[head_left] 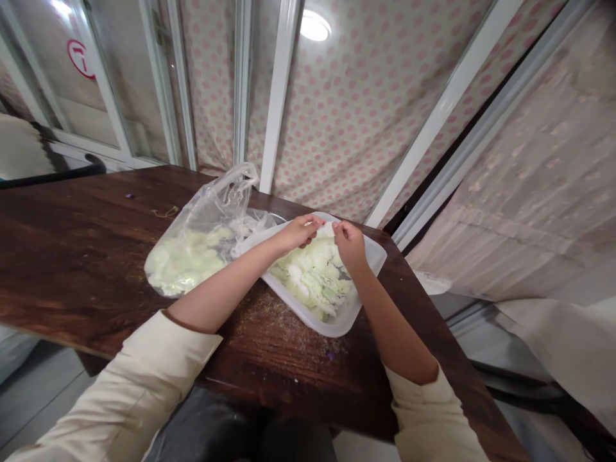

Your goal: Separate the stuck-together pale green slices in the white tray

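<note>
Both my hands are over the far side of a white plastic tray [332, 328], fingertips pinched and nearly meeting. A small pale white-green piece [328, 230] shows between them; my left hand [301, 233] and my right hand [350, 245] seem to grip its two sides, though its exact shape is hard to make out. Below them, a loose heap of pale green and white leafy pieces [310, 276] fills much of the tray. To the left, a clear plastic bag [206, 212] lies slumped with more pale green pieces [185, 260] inside, beside my left forearm.
Tray and bag rest on a dark wooden table [72, 256] sprinkled with glittery specks. A thin tan loop [165, 212] and a tiny purple bit [129, 196] lie at the left. Behind the table stand white-framed glass panels with a dotted curtain [356, 115].
</note>
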`<state>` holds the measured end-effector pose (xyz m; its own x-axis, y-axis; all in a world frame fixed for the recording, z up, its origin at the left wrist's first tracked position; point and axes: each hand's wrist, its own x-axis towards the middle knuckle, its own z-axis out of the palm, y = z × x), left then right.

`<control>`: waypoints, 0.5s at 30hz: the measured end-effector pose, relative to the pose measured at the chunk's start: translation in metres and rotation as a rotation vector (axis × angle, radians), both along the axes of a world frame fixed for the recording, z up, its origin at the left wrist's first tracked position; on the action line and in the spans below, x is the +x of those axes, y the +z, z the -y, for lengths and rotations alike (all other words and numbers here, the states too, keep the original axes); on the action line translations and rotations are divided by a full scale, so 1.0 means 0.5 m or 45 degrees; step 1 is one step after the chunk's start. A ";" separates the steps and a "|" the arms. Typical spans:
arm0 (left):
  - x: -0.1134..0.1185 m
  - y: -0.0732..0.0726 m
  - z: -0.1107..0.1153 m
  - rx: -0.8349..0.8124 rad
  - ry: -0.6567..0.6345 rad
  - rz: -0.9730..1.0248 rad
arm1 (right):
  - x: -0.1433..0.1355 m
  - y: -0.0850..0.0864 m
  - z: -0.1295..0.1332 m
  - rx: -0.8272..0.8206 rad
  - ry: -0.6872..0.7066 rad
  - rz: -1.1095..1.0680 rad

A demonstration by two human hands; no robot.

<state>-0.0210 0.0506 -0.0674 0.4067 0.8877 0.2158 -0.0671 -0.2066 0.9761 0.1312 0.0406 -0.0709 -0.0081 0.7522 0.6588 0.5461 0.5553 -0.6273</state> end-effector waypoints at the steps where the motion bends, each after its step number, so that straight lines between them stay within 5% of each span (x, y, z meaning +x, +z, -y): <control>1: 0.000 0.000 0.001 -0.032 -0.033 0.016 | 0.004 -0.001 -0.001 0.012 -0.077 0.017; 6: -0.001 -0.001 0.004 0.191 0.098 -0.107 | 0.001 -0.004 0.005 0.096 -0.203 0.071; 8: -0.003 0.001 0.008 0.350 0.144 -0.183 | -0.009 -0.004 0.010 0.060 -0.035 0.098; 12: -0.006 0.009 0.024 0.479 -0.014 -0.213 | -0.027 -0.002 0.013 -0.085 0.394 0.089; 15: -0.006 0.013 0.033 0.467 -0.054 -0.200 | -0.028 0.002 0.009 -0.112 0.493 -0.031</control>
<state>-0.0239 0.0342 -0.0609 0.4943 0.7449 0.4481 0.0609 -0.5438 0.8370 0.1174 0.0362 -0.0699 -0.2877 0.7501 0.5955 0.2910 0.6609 -0.6918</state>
